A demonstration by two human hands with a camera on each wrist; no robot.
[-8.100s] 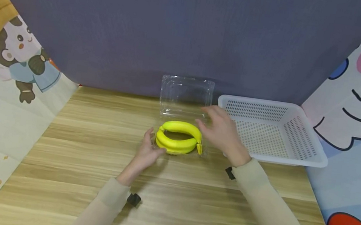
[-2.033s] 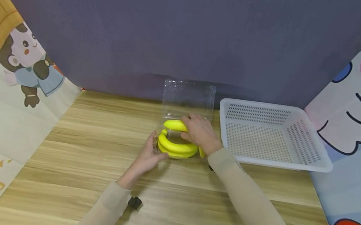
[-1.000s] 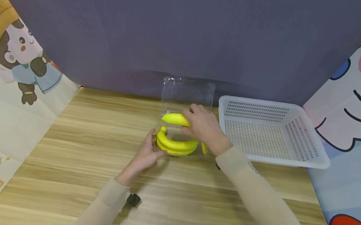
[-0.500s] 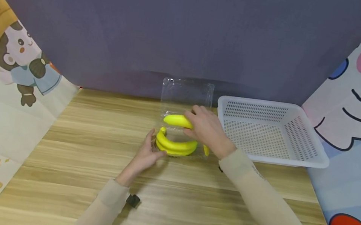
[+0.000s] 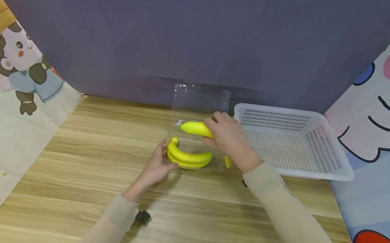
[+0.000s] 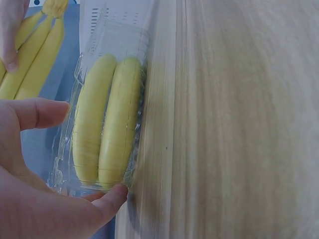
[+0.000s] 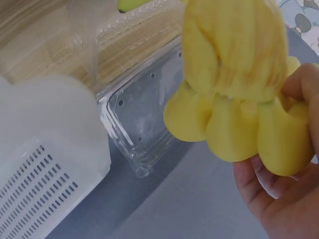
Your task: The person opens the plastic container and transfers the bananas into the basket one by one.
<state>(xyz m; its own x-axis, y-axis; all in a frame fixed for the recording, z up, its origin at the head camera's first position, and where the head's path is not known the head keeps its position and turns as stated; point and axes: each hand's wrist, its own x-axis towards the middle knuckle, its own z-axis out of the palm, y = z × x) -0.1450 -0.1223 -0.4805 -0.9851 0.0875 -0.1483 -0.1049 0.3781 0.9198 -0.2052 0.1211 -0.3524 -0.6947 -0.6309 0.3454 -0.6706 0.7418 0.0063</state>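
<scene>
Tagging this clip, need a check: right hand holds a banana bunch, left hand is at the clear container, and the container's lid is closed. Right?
Lid state is wrong: the lid is open, raised at the back of the clear container, as the head view shows. The rest stands: right hand holds a banana bunch, left hand is at the container.

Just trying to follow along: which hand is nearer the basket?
Right. The right hand, holding bananas, is just left of the basket; the left hand is farther left, gripping the left end of the box.
</scene>
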